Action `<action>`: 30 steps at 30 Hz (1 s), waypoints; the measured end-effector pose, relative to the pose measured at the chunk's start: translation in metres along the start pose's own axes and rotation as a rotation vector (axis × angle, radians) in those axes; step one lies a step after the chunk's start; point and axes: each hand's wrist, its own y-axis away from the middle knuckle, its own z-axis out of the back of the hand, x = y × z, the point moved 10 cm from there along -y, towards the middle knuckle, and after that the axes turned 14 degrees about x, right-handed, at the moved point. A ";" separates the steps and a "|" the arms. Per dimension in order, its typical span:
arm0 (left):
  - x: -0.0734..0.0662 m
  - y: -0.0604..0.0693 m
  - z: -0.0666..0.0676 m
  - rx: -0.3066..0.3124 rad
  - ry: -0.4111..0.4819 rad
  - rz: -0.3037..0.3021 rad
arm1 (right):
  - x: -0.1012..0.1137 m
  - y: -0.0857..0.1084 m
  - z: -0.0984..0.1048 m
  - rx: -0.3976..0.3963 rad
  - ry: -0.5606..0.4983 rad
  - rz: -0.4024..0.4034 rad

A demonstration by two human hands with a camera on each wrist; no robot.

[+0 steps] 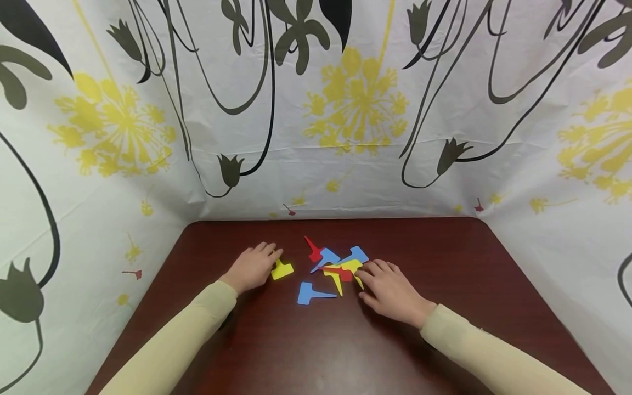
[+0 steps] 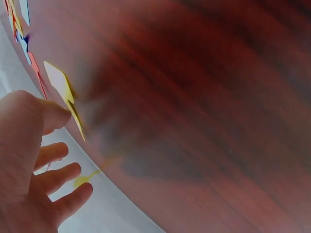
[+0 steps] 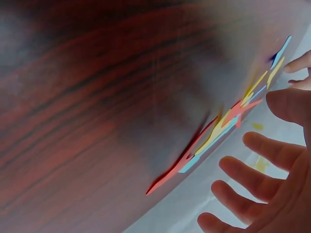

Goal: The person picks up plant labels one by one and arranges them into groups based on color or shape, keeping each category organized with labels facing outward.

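Tag (image 1: 283,270) by left hand (image 1: 253,267) points away.

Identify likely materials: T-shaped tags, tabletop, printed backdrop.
T-shaped tags: probably thin matte plastic; flat, solid color and crisp edges, though stiff card is possible.
Tabletop: wood or wood-look laminate, semi-gloss; dark reddish streaky grain, soft glare.
Printed backdrop: fabric or thin vinyl sheeting, fairly matte; creases and ripples show.
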 end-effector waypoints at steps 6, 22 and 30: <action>0.003 -0.006 -0.001 0.020 -0.016 0.002 | -0.003 -0.003 0.002 -0.069 0.012 -0.007; 0.001 -0.015 0.002 -0.027 -0.116 -0.068 | -0.005 -0.012 -0.002 -0.071 0.098 -0.090; -0.005 -0.015 0.015 -0.104 -0.205 -0.125 | -0.003 -0.015 -0.007 -0.042 0.128 -0.099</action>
